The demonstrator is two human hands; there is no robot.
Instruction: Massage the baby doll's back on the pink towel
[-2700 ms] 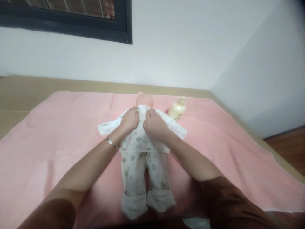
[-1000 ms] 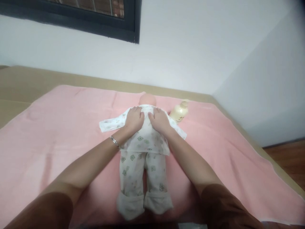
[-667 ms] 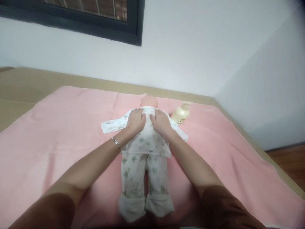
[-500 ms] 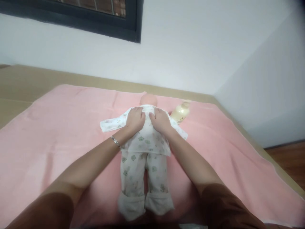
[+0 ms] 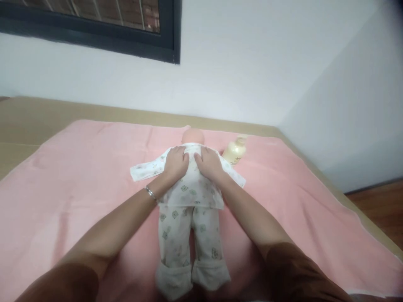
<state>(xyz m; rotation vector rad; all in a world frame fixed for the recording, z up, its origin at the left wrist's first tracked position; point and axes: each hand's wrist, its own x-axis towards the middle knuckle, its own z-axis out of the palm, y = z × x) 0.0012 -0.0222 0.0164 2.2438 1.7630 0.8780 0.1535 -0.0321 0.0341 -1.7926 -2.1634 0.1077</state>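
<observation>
A baby doll (image 5: 192,191) in white printed pyjamas lies stretched out on a pink blanket, its bald head at the far end and no face showing. On the left side of its upper body rests my left hand (image 5: 176,162), fingers laid flat toward the shoulder and thumb pointing inward. My right hand (image 5: 210,161) lies the same way on the other side, the two thumbs slightly apart. Both palms press on the shirt, and neither hand grasps anything that I can see. The doll's sleeves spread out to both sides, with the trouser legs toward me.
A cream pump bottle (image 5: 234,151) is just right of the doll's shoulder, near its sleeve. The pink blanket (image 5: 94,167) covers a tan padded surface (image 5: 103,111) against a white wall. A dark window frame (image 5: 170,54) is at upper left.
The view has tilted up a little, so everything sits slightly lower in the picture. Both hands keep their places on the doll, with hardly any visible shift.
</observation>
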